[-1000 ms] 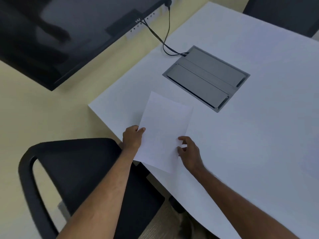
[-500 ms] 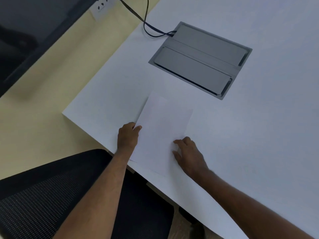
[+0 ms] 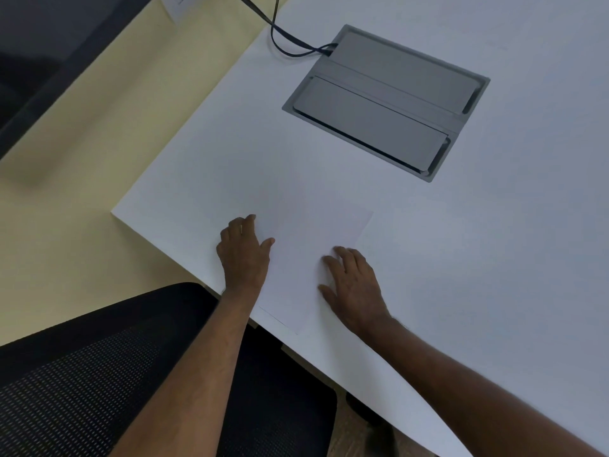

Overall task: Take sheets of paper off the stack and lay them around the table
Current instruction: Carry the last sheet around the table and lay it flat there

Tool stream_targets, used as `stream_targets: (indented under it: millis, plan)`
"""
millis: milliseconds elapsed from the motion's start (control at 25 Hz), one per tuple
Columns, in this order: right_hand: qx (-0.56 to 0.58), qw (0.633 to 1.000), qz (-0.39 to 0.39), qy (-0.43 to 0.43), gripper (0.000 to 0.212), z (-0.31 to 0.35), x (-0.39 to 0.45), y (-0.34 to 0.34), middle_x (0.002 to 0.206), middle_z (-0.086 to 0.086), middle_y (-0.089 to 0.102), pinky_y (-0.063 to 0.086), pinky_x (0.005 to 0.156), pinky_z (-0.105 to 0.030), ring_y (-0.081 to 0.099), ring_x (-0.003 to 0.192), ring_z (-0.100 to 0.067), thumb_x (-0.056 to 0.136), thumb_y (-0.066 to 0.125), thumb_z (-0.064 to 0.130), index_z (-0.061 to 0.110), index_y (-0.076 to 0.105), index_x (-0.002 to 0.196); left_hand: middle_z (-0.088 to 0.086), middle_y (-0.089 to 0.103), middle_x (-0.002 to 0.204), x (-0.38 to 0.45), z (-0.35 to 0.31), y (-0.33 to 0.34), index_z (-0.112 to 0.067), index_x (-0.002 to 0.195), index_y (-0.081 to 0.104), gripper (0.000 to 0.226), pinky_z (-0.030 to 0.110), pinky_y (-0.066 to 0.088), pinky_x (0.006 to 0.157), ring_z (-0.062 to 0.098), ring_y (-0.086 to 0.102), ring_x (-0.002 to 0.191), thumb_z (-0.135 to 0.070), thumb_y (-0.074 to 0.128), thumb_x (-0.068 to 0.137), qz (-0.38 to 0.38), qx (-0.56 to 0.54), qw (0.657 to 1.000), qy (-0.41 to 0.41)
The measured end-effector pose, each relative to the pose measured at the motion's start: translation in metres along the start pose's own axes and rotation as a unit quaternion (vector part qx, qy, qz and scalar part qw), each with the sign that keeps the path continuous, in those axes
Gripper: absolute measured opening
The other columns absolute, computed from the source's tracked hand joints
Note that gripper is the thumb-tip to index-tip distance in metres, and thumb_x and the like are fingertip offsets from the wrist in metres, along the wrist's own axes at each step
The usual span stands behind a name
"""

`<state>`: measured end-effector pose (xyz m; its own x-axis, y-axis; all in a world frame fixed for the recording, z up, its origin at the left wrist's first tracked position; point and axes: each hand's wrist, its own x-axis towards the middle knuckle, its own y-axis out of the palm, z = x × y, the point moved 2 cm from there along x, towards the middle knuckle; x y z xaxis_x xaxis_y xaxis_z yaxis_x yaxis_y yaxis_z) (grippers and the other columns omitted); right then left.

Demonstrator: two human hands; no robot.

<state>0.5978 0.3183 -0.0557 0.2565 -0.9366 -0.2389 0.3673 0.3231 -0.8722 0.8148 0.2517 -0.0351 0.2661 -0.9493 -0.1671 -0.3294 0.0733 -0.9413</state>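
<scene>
One white sheet of paper (image 3: 304, 245) lies flat on the white table (image 3: 494, 258), near its front-left corner, and its near end reaches the table's edge. My left hand (image 3: 244, 255) rests palm down on the sheet's left edge with fingers spread. On the sheet's right edge my right hand (image 3: 354, 286) also lies flat, fingers apart. Neither hand grips the paper. No stack of paper is in view.
A grey cable box with two lids (image 3: 385, 100) is set into the table beyond the sheet, and a black cable (image 3: 290, 47) runs from it off the table's left side. A black mesh chair (image 3: 99, 374) stands below the table's edge at the lower left.
The sheet was held tilted above the table between both hands. It has come down flat on the table, and both hands have opened and now lie on its edges.
</scene>
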Motion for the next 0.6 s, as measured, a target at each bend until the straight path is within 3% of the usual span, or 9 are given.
stream_targets:
  millis: [200, 600]
  plan:
    - [0.005, 1.0, -0.004, 0.008, 0.06, 0.0, 0.003, 0.0, 0.16, -0.011, 0.037, 0.029, 0.123, -0.042, 0.032, 0.149, -0.032, 0.098, 0.059, 0.041, 0.014, 0.045, 0.149, 0.01, 0.039, 0.16, -0.01, -0.001, 0.016, -0.016, 0.152, 0.044, 0.061, 0.051, 0.036, 0.113, 0.03, 0.033, 0.147, -0.041, 0.064, 0.099, 0.058, 0.017, 0.998, 0.027]
    - [0.006, 1.0, -0.009, 0.01, 0.059, -0.002, 0.005, 0.001, 0.159, -0.011, 0.04, 0.032, 0.12, -0.042, 0.034, 0.147, -0.032, 0.098, 0.061, 0.043, 0.015, 0.047, 0.149, 0.011, 0.034, 0.165, -0.009, -0.002, 0.02, -0.015, 0.154, 0.043, 0.059, 0.052, 0.03, 0.119, 0.031, 0.03, 0.151, -0.038, 0.059, 0.102, 0.061, 0.026, 0.997, 0.035]
